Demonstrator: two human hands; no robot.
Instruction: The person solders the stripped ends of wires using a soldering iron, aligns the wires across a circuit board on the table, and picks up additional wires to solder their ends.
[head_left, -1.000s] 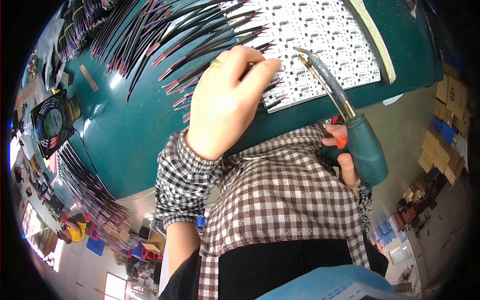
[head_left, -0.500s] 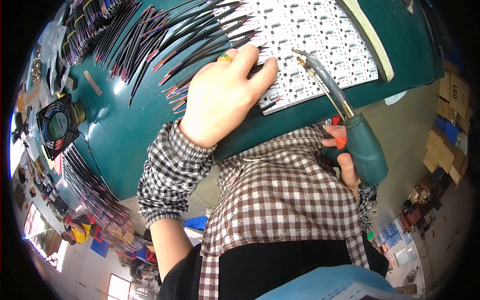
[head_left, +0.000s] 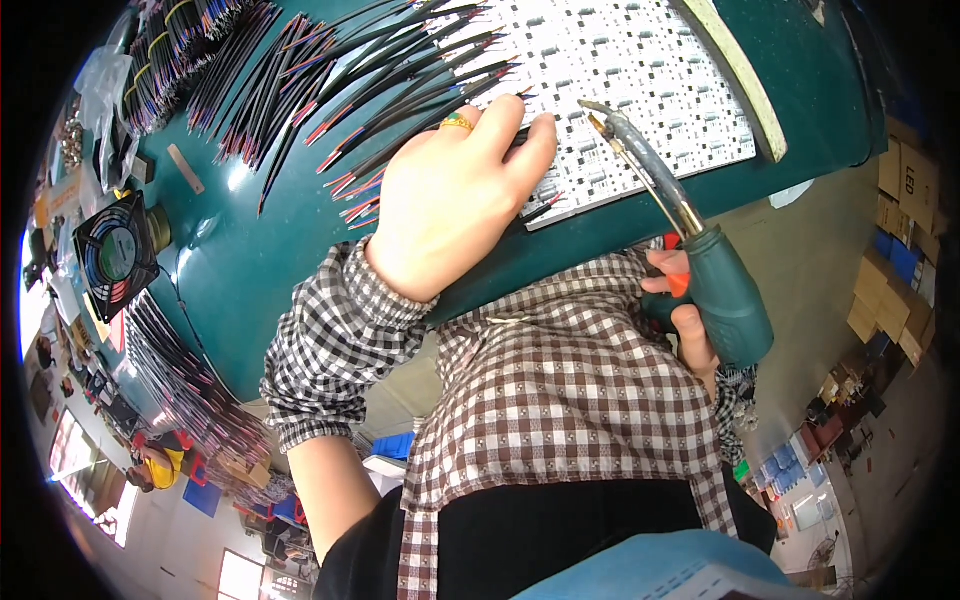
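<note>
My left hand, with a ring on one finger, bends over the near left edge of a white circuit board panel covered in small dark parts. A black wire shows between its thumb and forefinger; the fingertips are mostly hidden. Other black cable wires with red and blue stripped ends fan out beside and under this hand. My right hand is wrapped round the green handle of a soldering gun. Its metal tip and thin feed tube point up-left, above the panel.
A pale curved strip lies along the panel's right side. On the green table are bundled cables, a small black fan and a flat metal piece. Cardboard boxes stand far right; a person in yellow is far left.
My left hand has shifted slightly right and down, and its sleeve has moved a little outward. The soldering gun has moved only a touch to the left.
</note>
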